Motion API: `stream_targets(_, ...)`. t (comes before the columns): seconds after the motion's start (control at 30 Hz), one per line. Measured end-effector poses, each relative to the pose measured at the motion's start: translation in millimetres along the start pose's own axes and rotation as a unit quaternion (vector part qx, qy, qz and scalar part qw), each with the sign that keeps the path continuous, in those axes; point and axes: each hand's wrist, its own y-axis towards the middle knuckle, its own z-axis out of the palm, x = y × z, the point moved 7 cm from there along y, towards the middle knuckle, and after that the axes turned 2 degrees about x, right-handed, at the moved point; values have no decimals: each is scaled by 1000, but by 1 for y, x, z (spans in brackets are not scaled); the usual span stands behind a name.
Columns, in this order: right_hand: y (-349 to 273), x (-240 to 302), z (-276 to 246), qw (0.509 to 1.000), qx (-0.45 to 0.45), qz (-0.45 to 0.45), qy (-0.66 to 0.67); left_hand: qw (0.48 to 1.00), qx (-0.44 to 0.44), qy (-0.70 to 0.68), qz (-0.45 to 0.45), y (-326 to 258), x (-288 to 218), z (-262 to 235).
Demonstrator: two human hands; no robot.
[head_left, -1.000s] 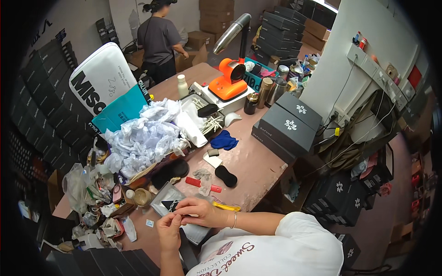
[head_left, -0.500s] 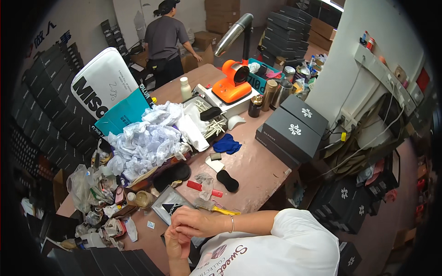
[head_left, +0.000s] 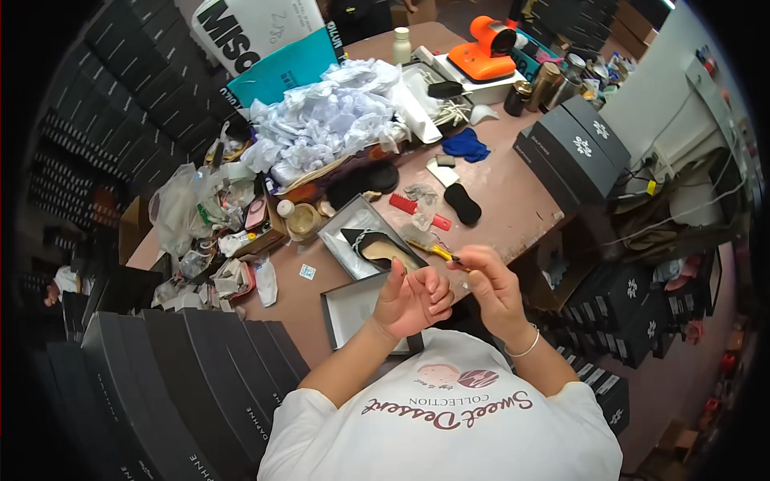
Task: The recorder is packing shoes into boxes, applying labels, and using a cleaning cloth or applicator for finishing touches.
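- The desk point(head_left: 513, 207), brownish pink and worn along its edge, carries most of the objects shown.
- White shirt point(head_left: 441, 437) of the wearer: dark red script and a round graphic across the chest, inverted in this view.
- Dark boxes point(head_left: 160, 377), lower left, standing in a row; pale lettering marks their edges, too small in places to read.
- White tissue heap point(head_left: 333, 116), crumpled, in front of a white bag point(head_left: 281, 20) with large black lettering and a teal packet point(head_left: 293, 68) with dark print.
- Grey-black boxes point(head_left: 569, 152), right side of the desk: white emblem on the lids, small pale lettering on one side.
- Shoe box point(head_left: 340, 216), open and pale-lined, set obliquely beyond the hands; a shallow grey tray point(head_left: 350, 313) lies just below it.
- Left hand point(head_left: 411, 305): palm turned upward, fingers half curled, thumb raised and well apart from them; no object visible in it.
- Right hand point(head_left: 499, 298): thumb and forefinger brought close together; whether something small lies between them cannot be told.
- Black shoe point(head_left: 372, 246), inside the shoe box: pointed toe toward upper left, long axis running down to the right, insole beige.
- Yellow-handled brush point(head_left: 438, 250), its handle end near the right fingertips; contact uncertain.
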Motion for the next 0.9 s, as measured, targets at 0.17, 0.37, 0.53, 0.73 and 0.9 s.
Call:
stream_targets(0.17, -4, 30, 5, 966, 34, -143, -214, 972, -211, 98, -35, 1, 29, -12)
stream_targets(0.37, -3, 25, -37, 956, 34, -178, -231, 959, -223, 169, -43, 28, 58, -35)
stream_targets(0.53, -1, 17, -92, 938, 28, -228, -258, 936, -320, 148, 0, 67, 96, -56)
stream_targets(0.73, -2, -62, -204, 978, -92, 128, 134, 976, -217, 11, -4, 137, 145, -55)
stream_targets(0.9, -7, -35, -242, 997, -9, 73, -3, 990, -134, -40, 13, 153, 166, -59)
